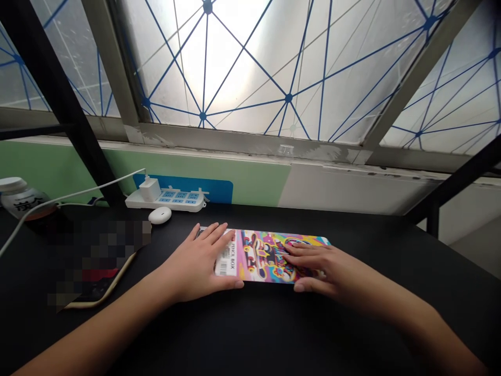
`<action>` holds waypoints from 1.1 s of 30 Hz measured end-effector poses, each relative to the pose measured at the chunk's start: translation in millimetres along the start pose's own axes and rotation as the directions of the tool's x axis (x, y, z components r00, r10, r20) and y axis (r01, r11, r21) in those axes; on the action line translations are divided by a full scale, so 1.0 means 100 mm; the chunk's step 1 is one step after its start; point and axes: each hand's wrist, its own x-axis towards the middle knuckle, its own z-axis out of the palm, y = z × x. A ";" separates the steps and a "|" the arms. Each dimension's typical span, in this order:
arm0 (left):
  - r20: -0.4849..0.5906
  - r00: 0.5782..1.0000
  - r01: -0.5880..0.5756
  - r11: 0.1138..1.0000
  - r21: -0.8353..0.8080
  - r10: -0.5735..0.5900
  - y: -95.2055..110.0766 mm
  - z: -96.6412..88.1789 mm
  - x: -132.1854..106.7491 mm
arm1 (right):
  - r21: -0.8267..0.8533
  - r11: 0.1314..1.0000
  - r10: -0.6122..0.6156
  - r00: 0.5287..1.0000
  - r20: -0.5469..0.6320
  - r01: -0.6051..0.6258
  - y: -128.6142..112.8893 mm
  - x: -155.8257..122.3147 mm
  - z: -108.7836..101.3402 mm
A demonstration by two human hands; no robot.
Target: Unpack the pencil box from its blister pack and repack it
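Note:
A colourful pencil box (261, 255) with a cartoon print lies flat on the black desk (274, 334), its white label end to the left. My left hand (199, 263) rests on that left end, fingers stretched flat on top and thumb along the near edge. My right hand (323, 266) lies on the right half, fingers spread flat over the lid and thumb at the near edge. Both hands press on the box without lifting it.
A white power strip (168, 198) with a plugged charger and cable sits at the back by the wall. Beside it lies a small white earbud case (159, 214). A phone (96, 290) lies at the left, and a bottle (19, 201) stands at the far left.

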 end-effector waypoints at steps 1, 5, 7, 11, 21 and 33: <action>0.008 1.000 0.003 1.000 0.002 -0.003 0.00 0.00 0.00 | -0.018 1.000 0.012 1.000 -0.010 -0.012 0.04 -0.01 -0.03; 0.017 1.000 0.004 1.000 0.031 -0.005 0.02 -0.03 -0.02 | -0.160 0.987 -0.003 0.986 -0.169 -0.024 0.05 0.04 -0.02; 0.004 1.000 -0.003 0.999 0.052 0.003 0.04 -0.05 -0.03 | -0.204 0.978 -0.083 0.971 -0.224 0.036 -0.03 0.09 0.07; -0.019 0.999 -0.031 0.997 0.065 0.032 0.11 -0.07 -0.05 | -0.202 0.964 -0.212 0.959 -0.188 0.174 -0.22 0.22 0.31; 0.027 0.999 0.024 0.999 0.021 -0.025 0.16 0.01 -0.01 | -0.118 0.983 -0.144 0.988 -0.051 0.137 -0.17 0.24 0.33; -0.045 0.998 0.035 0.999 0.005 -0.035 0.16 -0.03 -0.04 | -0.144 0.983 -0.137 0.972 -0.192 0.110 -0.13 0.23 0.28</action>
